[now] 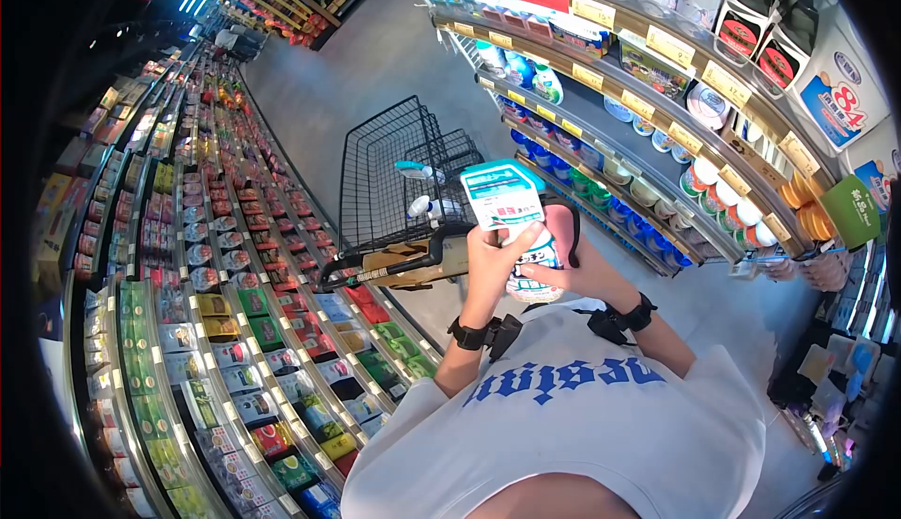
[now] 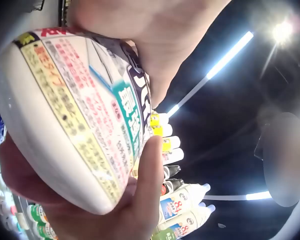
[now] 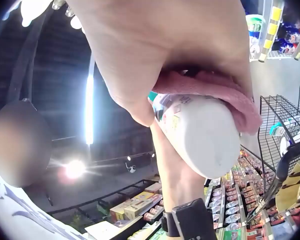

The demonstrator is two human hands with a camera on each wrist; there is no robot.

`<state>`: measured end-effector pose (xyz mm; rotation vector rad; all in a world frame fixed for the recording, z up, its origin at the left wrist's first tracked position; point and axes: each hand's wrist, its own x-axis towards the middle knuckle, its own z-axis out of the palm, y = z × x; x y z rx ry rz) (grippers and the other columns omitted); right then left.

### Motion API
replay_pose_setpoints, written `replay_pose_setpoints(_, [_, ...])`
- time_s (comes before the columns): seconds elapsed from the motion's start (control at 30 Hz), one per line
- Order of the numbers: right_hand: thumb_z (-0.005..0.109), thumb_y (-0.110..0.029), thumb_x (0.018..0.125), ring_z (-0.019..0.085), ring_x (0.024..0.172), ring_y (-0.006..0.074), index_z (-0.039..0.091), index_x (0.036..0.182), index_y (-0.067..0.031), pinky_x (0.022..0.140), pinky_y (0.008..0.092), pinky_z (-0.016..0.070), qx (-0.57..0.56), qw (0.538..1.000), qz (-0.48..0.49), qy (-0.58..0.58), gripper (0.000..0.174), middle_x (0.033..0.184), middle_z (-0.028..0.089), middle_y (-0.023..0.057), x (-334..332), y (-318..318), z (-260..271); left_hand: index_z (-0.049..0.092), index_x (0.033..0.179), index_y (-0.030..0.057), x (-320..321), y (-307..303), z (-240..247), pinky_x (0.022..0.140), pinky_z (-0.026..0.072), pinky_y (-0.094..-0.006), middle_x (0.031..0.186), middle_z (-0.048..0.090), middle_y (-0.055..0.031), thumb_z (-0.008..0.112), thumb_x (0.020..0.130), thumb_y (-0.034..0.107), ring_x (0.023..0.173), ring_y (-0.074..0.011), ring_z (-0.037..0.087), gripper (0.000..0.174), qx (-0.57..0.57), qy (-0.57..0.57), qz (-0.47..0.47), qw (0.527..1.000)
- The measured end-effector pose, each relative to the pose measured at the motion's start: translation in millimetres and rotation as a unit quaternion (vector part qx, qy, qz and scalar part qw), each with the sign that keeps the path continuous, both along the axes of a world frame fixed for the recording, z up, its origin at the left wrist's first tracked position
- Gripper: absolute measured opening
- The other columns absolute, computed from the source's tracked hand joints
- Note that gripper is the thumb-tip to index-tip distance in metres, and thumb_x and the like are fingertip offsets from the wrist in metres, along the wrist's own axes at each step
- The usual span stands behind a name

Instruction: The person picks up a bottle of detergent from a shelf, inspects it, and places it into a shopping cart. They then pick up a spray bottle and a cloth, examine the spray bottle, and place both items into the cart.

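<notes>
A white spray bottle with a teal top label (image 1: 507,198) is held upright before the chest, between both hands. The left hand (image 1: 495,261) grips its near left side, thumb across the label. My right hand (image 1: 589,270) curls round the other side, with a pink cloth (image 1: 560,228) between that hand and the bottle. In the left wrist view, the bottle's printed back (image 2: 85,120) fills much of the picture. From the right wrist, the white base (image 3: 210,140) shows below the pink cloth (image 3: 230,95).
A black wire shopping cart (image 1: 375,162) stands just ahead, holding a teal-topped bottle (image 1: 418,171) and a white bottle (image 1: 436,207). Brown cardboard (image 1: 413,266) lies at its handle. Shelves of cleaning products (image 1: 601,78) run along the right; racks of packets (image 1: 235,331) line the left.
</notes>
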<state>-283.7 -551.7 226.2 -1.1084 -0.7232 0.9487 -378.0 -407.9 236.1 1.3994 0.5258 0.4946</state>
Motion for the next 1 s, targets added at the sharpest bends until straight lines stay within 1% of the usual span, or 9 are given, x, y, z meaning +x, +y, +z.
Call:
replay_pose_setpoints(0.13, [0.081, -0.016, 0.081, 0.064, 0.093, 0.0117, 0.063, 0.118, 0.0018, 0.083, 0.0285, 0.0508, 0.05, 0.99, -0.047, -0.123, 0.045, 0.105, 0.071, 0.0085, 12.4, -1.0, -0.7, 0.068, 0.11, -0.0011, 4.2, -14.3, 1.4, 0.081, 0.0542, -0.0287, 0.103, 0.073, -0.0088, 0.08, 0.084, 0.007, 0.094, -0.0127, 0.068, 0.029, 0.033, 0.014, -0.018, 0.999])
replay_pose_setpoints(0.33, [0.082, -0.015, 0.082, 0.064, 0.097, 0.0119, 0.061, 0.123, 0.0003, 0.087, 0.0298, 0.0508, 0.072, 0.996, -0.044, -0.033, 0.048, 0.107, 0.071, 0.0067, 18.4, -11.9, -6.8, 0.063, 0.12, -0.0012, 6.0, -15.9, 5.8, 0.088, 0.0527, -0.0307, 0.113, 0.071, -0.0106, 0.078, 0.085, 0.007, 0.104, -0.0149, 0.066, 0.039, 0.014, 0.036, -0.042, 0.998])
replay_pose_setpoints(0.4, [0.081, -0.015, 0.082, 0.064, 0.098, 0.0114, 0.06, 0.124, -0.0004, 0.087, 0.0295, 0.0509, 0.101, 0.992, -0.063, 0.027, 0.049, 0.108, 0.071, 0.006, 14.9, -5.8, -9.0, 0.053, 0.134, -0.0009, 3.2, -4.5, 2.2, 0.096, 0.0489, -0.0329, 0.129, 0.063, -0.0127, 0.078, 0.087, 0.016, 0.117, -0.0159, 0.06, 0.056, -0.07, -0.072, -0.077, 0.992])
replay_pose_setpoints(0.43, [0.081, -0.014, 0.082, 0.064, 0.099, 0.011, 0.06, 0.125, -0.0012, 0.088, 0.0293, 0.0509, 0.127, 0.985, -0.084, 0.085, 0.05, 0.109, 0.071, 0.0054, 14.0, -3.5, -10.0, 0.041, 0.144, -0.0031, 1.9, -0.6, 9.9, 0.103, 0.043, -0.0332, 0.139, 0.055, -0.0138, 0.075, 0.089, 0.031, 0.126, -0.0169, 0.053, 0.073, -0.087, -0.093, -0.095, 0.987])
replay_pose_setpoints(0.5, [0.083, -0.017, 0.081, 0.065, 0.098, 0.0105, 0.061, 0.125, -0.0019, 0.088, 0.029, 0.0514, 0.099, 0.991, -0.045, 0.081, 0.052, 0.109, 0.071, 0.0048, 20.2, -8.8, -13.3, 0.041, 0.143, -0.0043, 4.0, 12.1, 22.1, 0.103, 0.0435, -0.0354, 0.135, 0.058, -0.0119, 0.07, 0.09, 0.052, 0.124, -0.0191, 0.055, 0.082, -0.058, -0.117, -0.068, 0.989])
replay_pose_setpoints(0.53, [0.084, -0.018, 0.08, 0.065, 0.097, 0.0107, 0.062, 0.124, -0.002, 0.087, 0.0289, 0.0514, 0.058, 0.997, -0.017, 0.045, 0.052, 0.109, 0.071, 0.0049, 21.7, -10.1, -11.3, 0.04, 0.143, -0.0062, 1.0, 22.5, 26.3, 0.106, 0.0415, -0.0351, 0.132, 0.06, -0.0125, 0.067, 0.092, 0.053, 0.123, -0.0203, 0.056, 0.083, -0.018, -0.115, -0.068, 0.991])
replay_pose_setpoints(0.73, [0.087, -0.025, 0.077, 0.066, 0.091, 0.011, 0.067, 0.115, -0.0018, 0.078, 0.0263, 0.0509, 0.001, 0.998, 0.062, -0.007, 0.049, 0.104, 0.073, 0.005, 12.1, 13.6, -22.3, 0.065, 0.123, -0.0034, -15.6, 63.1, 66.3, 0.086, 0.049, -0.0245, 0.106, 0.071, -0.0067, 0.064, 0.099, 0.02, 0.097, -0.0089, 0.064, 0.033, 0.038, 0.029, -0.103, 0.994])
replay_pose_setpoints(0.87, [0.087, -0.028, 0.077, 0.066, 0.089, 0.0104, 0.066, 0.116, -0.0016, 0.077, 0.0259, 0.0506, -0.035, 0.996, 0.079, -0.03, 0.051, 0.103, 0.072, 0.0046, 8.8, 37.7, -32.6, 0.066, 0.118, -0.004, -25.9, 88.6, 63.7, 0.082, 0.0511, -0.0232, 0.102, 0.071, -0.0057, 0.069, 0.096, 0.01, 0.091, -0.0083, 0.065, 0.027, 0.047, 0.039, -0.085, 0.995])
replay_pose_setpoints(1.0, [0.086, -0.025, 0.079, 0.064, 0.09, 0.0093, 0.061, 0.119, -0.0014, 0.079, 0.026, 0.0509, 0.016, 0.998, -0.013, -0.064, 0.052, 0.104, 0.071, 0.0044, -0.2, 76.6, -15.1, 0.068, 0.116, -0.0025, -26.2, 105.1, 64.4, 0.074, 0.0518, -0.0224, 0.098, 0.072, -0.0051, 0.071, 0.093, 0.008, 0.086, -0.0064, 0.065, 0.025, 0.094, 0.019, -0.038, 0.995])
